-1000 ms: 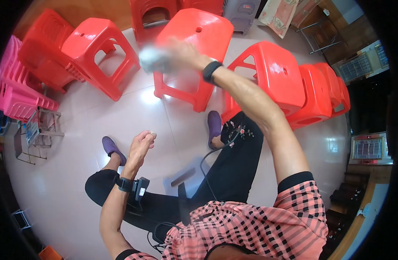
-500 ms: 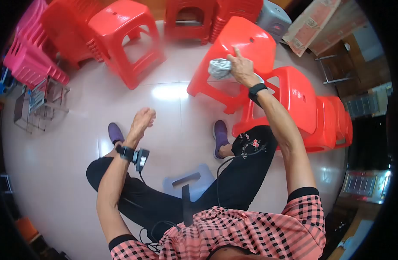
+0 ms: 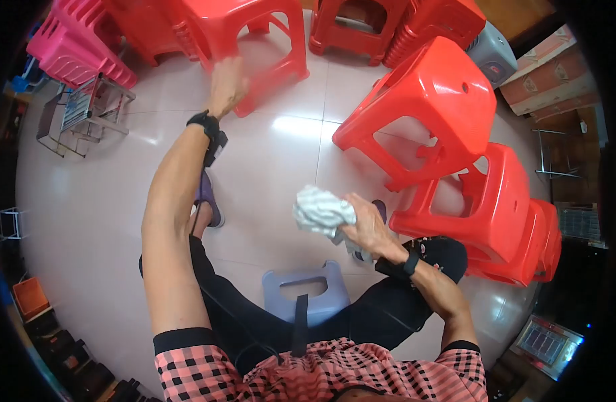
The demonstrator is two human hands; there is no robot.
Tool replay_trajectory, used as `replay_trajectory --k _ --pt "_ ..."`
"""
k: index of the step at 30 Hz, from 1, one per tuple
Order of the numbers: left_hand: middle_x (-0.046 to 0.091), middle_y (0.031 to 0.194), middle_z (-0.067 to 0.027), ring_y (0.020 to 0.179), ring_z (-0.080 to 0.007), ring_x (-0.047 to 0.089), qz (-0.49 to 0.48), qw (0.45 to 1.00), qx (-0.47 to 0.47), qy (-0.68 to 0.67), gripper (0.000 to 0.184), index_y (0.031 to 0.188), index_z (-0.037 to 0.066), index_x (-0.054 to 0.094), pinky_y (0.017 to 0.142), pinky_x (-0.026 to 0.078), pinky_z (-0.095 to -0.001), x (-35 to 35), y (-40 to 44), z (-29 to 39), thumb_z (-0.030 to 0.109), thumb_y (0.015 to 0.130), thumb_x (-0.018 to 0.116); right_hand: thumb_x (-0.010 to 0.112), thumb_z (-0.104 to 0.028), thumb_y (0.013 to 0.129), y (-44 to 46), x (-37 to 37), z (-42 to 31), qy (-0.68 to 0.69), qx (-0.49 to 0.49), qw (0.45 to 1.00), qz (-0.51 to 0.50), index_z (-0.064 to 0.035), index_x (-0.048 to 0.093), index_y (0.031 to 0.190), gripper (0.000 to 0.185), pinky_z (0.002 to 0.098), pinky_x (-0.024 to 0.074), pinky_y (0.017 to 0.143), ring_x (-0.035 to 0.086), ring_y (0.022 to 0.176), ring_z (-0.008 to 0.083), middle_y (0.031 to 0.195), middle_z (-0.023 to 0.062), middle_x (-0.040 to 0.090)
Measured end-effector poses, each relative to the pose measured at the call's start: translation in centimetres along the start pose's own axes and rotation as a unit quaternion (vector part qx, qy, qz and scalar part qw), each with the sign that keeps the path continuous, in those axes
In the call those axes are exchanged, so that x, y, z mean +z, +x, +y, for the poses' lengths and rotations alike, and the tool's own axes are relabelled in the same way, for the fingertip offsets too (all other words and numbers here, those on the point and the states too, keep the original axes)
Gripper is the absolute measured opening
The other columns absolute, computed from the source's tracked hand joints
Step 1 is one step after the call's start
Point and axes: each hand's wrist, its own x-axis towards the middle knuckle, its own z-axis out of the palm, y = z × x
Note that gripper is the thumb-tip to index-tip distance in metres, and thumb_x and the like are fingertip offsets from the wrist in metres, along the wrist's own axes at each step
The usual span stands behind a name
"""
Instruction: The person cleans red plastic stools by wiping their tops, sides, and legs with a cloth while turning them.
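My right hand (image 3: 371,228) is closed around a crumpled, pale striped cloth (image 3: 323,209), held in front of my body above the floor. To its right stands a red plastic stool (image 3: 448,87) with a hole in its seat. My left hand (image 3: 227,86) reaches forward to another red stool (image 3: 278,67) at the upper left and overlaps its near leg. Motion blurs the left fingers, so I cannot tell whether they grip that stool.
More red stools (image 3: 489,201) stand at the right, with red stacks (image 3: 355,30) behind. Pink stools (image 3: 83,50) and a small metal rack (image 3: 90,110) are at the left. A blue-grey low stool (image 3: 308,315) is between my legs.
My right hand has drawn back from the right-hand red stool's seat toward my body, still holding the cloth. My left hand has reached forward to the upper-left stool. The view has shifted.
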Motion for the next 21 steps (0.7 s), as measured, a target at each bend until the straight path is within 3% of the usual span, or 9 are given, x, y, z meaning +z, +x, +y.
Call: replay_trajectory --k 2,3,5,8,11,14,16,18,21 --pt "0.053 0.114 -0.0207 0.095 -0.0392 0.053 -0.087 0.993 0.032 0.071 0.038 0.114 0.001 0.056 0.085 0.047 -0.0471 1.2 2.2 -0.7 0.015 0.079 0.059 0.064 -0.006 0.070 0.0 -0.6 -1.2 -0.003 0.052 0.997 -0.053 -0.0004 0.055 0.104 0.035 0.0473 0.0459 0.077 0.056 0.089 0.0440 0.094 0.0207 0.057" --pt "0.053 0.112 -0.0200 0.092 -0.0384 0.054 -0.127 0.985 0.053 0.109 0.035 0.112 0.002 0.057 0.085 0.046 -0.0469 1.8 3.3 -1.1 0.014 0.079 0.059 0.066 -0.006 0.071 0.2 -1.1 -1.6 -0.001 0.065 0.996 -0.062 0.0007 0.055 0.107 0.039 0.0418 0.0474 0.078 0.058 0.092 0.0414 0.098 0.0204 0.058" --pt "0.053 0.116 -0.0171 0.096 -0.0379 0.056 -0.201 0.959 0.073 0.185 0.032 0.113 0.006 0.058 0.082 0.049 -0.0459 4.6 5.6 -2.2 0.017 0.083 0.058 0.064 -0.006 0.072 0.3 -1.4 -1.8 0.019 0.081 0.995 -0.049 -0.0006 0.054 0.106 0.036 0.0451 0.0467 0.077 0.057 0.090 0.0432 0.096 0.0203 0.057" --pt "0.055 0.118 -0.0132 0.106 -0.0368 0.056 -0.208 0.960 -0.025 0.186 0.027 0.110 0.008 0.062 0.074 0.053 -0.0460 9.9 9.3 -5.4 0.021 0.086 0.059 0.062 -0.004 0.072 0.5 -2.3 -2.3 0.040 0.112 0.992 -0.050 -0.0014 0.054 0.104 0.033 0.0460 0.0463 0.075 0.056 0.089 0.0438 0.095 0.0199 0.056" --pt "0.053 0.119 -0.0126 0.093 -0.0329 0.066 -0.296 0.877 0.057 0.375 0.028 0.114 0.009 0.058 0.054 0.055 -0.0495 7.0 10.7 -2.7 0.021 0.089 0.054 0.063 -0.004 0.073 1.0 -2.6 -2.6 0.058 0.122 0.990 -0.049 -0.0013 0.054 0.104 0.033 0.0456 0.0467 0.075 0.057 0.090 0.0439 0.094 0.0198 0.056" --pt "0.053 0.118 -0.0104 0.093 -0.0328 0.067 -0.385 0.821 0.027 0.421 0.028 0.116 0.010 0.058 0.048 0.054 -0.0522 6.6 10.6 -0.9 0.022 0.091 0.053 0.064 -0.004 0.072 1.0 -3.2 -2.8 0.073 0.130 0.988 -0.039 -0.0004 0.055 0.107 0.036 0.0444 0.0478 0.077 0.058 0.091 0.0444 0.095 0.0206 0.059" --pt "0.054 0.115 -0.0107 0.087 -0.0330 0.068 -0.380 0.816 0.078 0.428 0.029 0.115 0.009 0.058 0.047 0.054 -0.0527 6.6 9.7 -1.3 0.022 0.090 0.053 0.065 -0.004 0.072 1.0 -3.6 -2.7 0.086 0.129 0.988 -0.022 0.0006 0.055 0.110 0.039 0.0431 0.0485 0.078 0.058 0.093 0.0450 0.096 0.0216 0.061" --pt "0.055 0.113 -0.0116 0.086 -0.0330 0.068 -0.361 0.831 0.080 0.417 0.028 0.113 0.007 0.059 0.048 0.055 -0.0526 6.5 7.9 -1.9 0.021 0.089 0.054 0.062 -0.004 0.072 1.0 -3.6 -2.2 0.128 0.152 0.980 0.001 0.0014 0.055 0.118 0.047 0.0378 0.0490 0.082 0.061 0.093 0.0364 0.097 0.0208 0.064" --pt "0.059 0.086 -0.0129 0.071 -0.0245 0.065 -0.315 0.859 0.140 0.378 0.023 0.102 0.004 0.060 0.044 0.050 -0.0439 4.1 3.6 -0.1 0.021 0.088 0.052 0.058 -0.006 0.073 1.2 -4.1 -2.4 0.185 0.182 0.965 0.042 0.0026 0.056 0.119 0.047 0.0329 0.0481 0.081 0.059 0.086 0.0189 0.096 0.0142 0.065"
